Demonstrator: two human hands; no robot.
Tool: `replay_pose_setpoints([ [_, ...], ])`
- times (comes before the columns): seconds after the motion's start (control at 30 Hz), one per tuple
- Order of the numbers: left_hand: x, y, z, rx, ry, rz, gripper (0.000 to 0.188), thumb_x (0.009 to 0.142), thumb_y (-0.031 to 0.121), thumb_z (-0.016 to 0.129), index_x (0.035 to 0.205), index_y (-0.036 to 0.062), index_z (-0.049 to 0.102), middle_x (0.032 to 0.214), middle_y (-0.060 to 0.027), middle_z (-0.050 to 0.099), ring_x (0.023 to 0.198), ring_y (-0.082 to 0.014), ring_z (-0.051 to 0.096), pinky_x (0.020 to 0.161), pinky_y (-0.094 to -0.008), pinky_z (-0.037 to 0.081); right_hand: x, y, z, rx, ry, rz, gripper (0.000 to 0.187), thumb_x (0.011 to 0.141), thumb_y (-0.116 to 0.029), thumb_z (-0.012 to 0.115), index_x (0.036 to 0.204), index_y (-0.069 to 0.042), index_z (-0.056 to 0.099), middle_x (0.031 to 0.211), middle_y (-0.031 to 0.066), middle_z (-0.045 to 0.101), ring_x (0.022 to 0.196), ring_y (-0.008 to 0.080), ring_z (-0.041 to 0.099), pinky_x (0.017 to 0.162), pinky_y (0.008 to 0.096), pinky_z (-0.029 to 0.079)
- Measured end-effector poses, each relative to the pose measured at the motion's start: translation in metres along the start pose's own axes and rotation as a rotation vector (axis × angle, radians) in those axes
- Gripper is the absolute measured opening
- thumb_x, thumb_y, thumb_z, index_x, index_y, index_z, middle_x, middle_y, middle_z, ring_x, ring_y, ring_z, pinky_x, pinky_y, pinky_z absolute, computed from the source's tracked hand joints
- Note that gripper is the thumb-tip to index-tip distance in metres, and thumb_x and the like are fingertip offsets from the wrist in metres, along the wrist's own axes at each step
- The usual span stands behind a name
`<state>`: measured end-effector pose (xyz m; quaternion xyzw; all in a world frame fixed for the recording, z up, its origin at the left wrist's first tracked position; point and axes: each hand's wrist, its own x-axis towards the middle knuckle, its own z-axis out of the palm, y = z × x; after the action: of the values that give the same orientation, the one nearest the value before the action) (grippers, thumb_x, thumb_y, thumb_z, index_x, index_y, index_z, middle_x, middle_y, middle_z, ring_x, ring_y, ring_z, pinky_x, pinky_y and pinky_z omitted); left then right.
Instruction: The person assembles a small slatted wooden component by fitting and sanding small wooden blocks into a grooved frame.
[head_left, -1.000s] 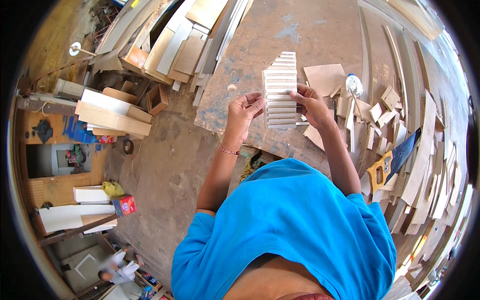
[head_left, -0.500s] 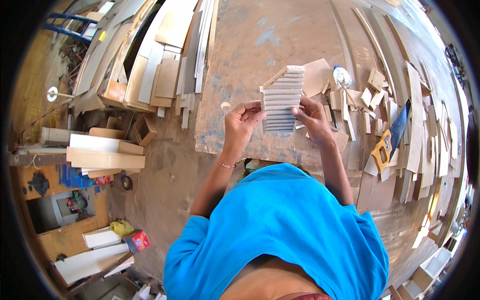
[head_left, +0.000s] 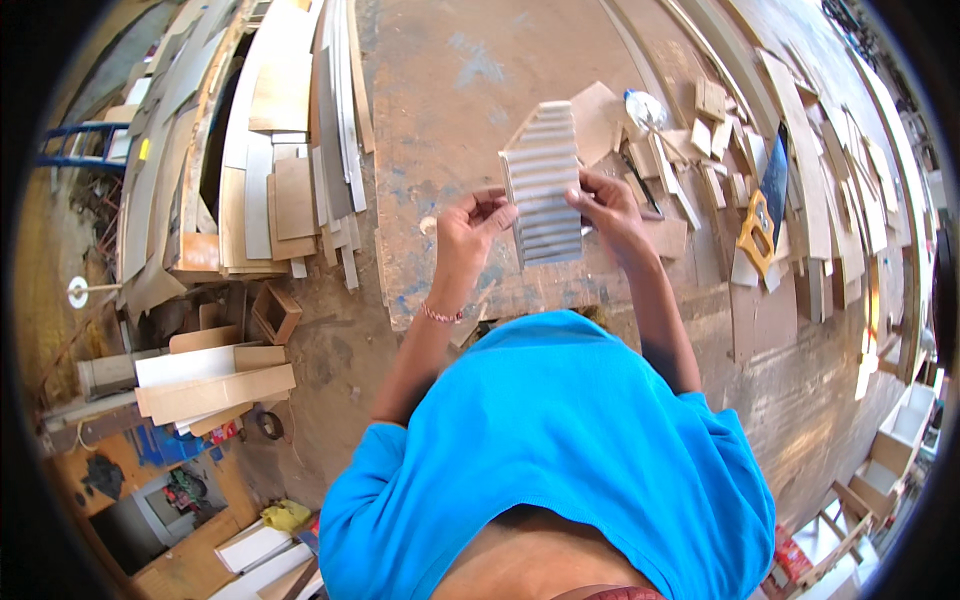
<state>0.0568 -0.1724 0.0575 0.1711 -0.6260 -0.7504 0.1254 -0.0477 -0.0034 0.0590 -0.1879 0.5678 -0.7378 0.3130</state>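
Observation:
Between both hands, above the near part of the wooden worktable (head_left: pixel 470 130), I hold a small slatted panel (head_left: pixel 545 185). It is pale, with raised strips running across it and one slanted corner at its far end. The fingers and thumb of my left hand (head_left: pixel 470 235) pinch its left edge. My right hand (head_left: pixel 615 215) grips the right edge, its thumb lying over the front. Just behind the panel lies a flat brown board piece (head_left: pixel 597 110).
Right of the panel are a clear bottle with a blue cap (head_left: pixel 645 108), wood offcuts (head_left: pixel 711 100) and a handsaw with a yellow handle (head_left: pixel 758 230). Long boards (head_left: pixel 290 85) are stacked at left. An open wooden box (head_left: pixel 275 312) stands below them, beside the table.
The view has shifted and turned slightly. The panel appears tilted a little differently, its strips now slanting, and it stays in both hands.

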Motion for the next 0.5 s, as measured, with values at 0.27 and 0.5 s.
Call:
replay_pose_setpoints([
  [0.27, 0.032, -0.024, -0.010, -0.037, -0.076, -0.331, 0.026, 0.078, 0.014, 0.067, 0.097, -0.0014, 0.058, 0.086, -0.0050, 0.062, 0.072, -0.0117, 0.060, 0.063, -0.0247, 0.051, 0.027, 0.024, -0.003, 0.012, 0.175, 0.193, 0.030, 0.081, -0.020, 0.061, 0.096, 0.005, 0.062, 0.079, 0.0071, 0.063, 0.063, 0.0096, 0.058, 0.057, 0.0216, 0.047],
  [0.5, 0.048, -0.040, -0.031, -0.261, -0.101, -0.460, 0.016, 0.079, 0.011, 0.064, 0.089, -0.0006, 0.059, 0.081, -0.0067, 0.062, 0.067, -0.0138, 0.060, 0.060, -0.0247, 0.053, 0.047, 0.050, -0.010, 0.085, 0.185, 0.301, 0.026, 0.082, -0.019, 0.060, 0.094, 0.004, 0.063, 0.074, 0.0074, 0.063, 0.058, 0.0095, 0.057, 0.051, 0.0221, 0.044],
])
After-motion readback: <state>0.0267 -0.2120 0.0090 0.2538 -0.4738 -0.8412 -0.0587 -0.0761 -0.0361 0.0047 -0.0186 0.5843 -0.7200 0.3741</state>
